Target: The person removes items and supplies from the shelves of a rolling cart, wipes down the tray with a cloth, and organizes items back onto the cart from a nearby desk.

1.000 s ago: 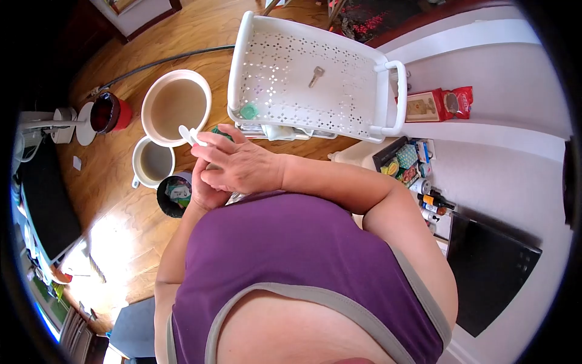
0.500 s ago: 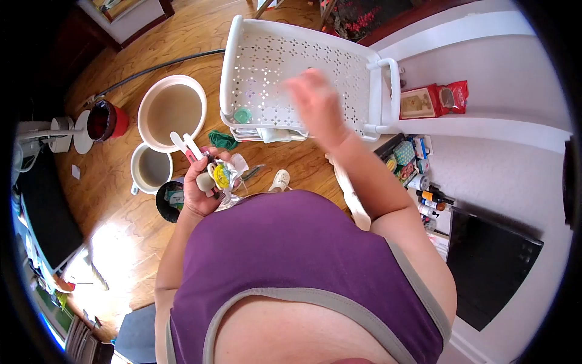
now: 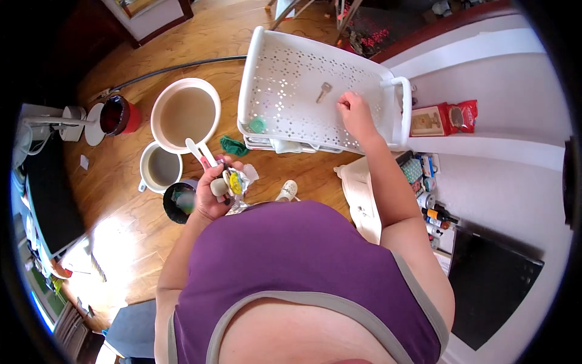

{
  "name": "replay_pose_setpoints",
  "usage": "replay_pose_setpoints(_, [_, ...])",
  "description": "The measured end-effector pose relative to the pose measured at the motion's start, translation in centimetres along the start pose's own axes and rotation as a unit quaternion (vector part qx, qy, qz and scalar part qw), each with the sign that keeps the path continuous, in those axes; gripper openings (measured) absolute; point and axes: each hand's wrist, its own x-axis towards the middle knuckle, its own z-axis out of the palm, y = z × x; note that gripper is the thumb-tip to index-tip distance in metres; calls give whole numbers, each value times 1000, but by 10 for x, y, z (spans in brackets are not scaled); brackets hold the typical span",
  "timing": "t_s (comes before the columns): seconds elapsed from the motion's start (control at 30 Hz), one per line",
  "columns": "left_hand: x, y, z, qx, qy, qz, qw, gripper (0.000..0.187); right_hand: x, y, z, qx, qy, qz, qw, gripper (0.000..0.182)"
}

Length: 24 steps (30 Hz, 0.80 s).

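Observation:
My left hand (image 3: pixel 213 188) is closed around a bundle of small items. White flat plastic handles (image 3: pixel 200 150) stick out at the top, with a yellow round piece (image 3: pixel 235 183), a beige rounded piece (image 3: pixel 219 187) and crumpled clear wrapping (image 3: pixel 250 173) beside them. My right hand (image 3: pixel 356 115) is over the top tray of a white perforated plastic cart (image 3: pixel 291 67), its fingers curled together; whatever they may hold is hidden. A metal key (image 3: pixel 324 92) lies in the tray just left of that hand. A translucent green item (image 3: pixel 257 125) sits in the tray's near left corner.
Two tubs of cloudy water, a large one (image 3: pixel 216 115) and a smaller one (image 3: pixel 143 167), stand on the wooden floor at left. Near them are a dark bin (image 3: pixel 176 209), a red bin (image 3: pixel 132 118) and a green cloth (image 3: pixel 234 145). Red packages (image 3: pixel 464 116) rest on the right ledge.
My right hand has moved right and slightly down over the tray, and the key now shows where the hand was. The dark pointed object beside my left hand no longer shows. The view has shifted.

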Motion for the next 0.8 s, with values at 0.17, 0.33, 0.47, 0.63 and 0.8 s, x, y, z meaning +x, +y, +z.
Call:
replay_pose_setpoints(0.17, [-1,0,1,19,8,8,1000,18,30,-30,21,47,12,-15,999,8])
replay_pose_setpoints(0.33, [-1,2,-8,12,8,16,1000,20,43,-39,29,-55,-75,65,994,12])
replay_pose_setpoints(0.47, [-4,6,-15,24,1,31,999,17,40,-37,32,-78,-45,50,995,7])
replay_pose_setpoints(0.63, [-9,13,-13,7,14,44,999,16,40,-24,25,-98,-17,16,995,12])
replay_pose_setpoints(0.8, [-9,14,-19,9,-8,35,999,19,35,-32,12,-56,-56,89,993,13])
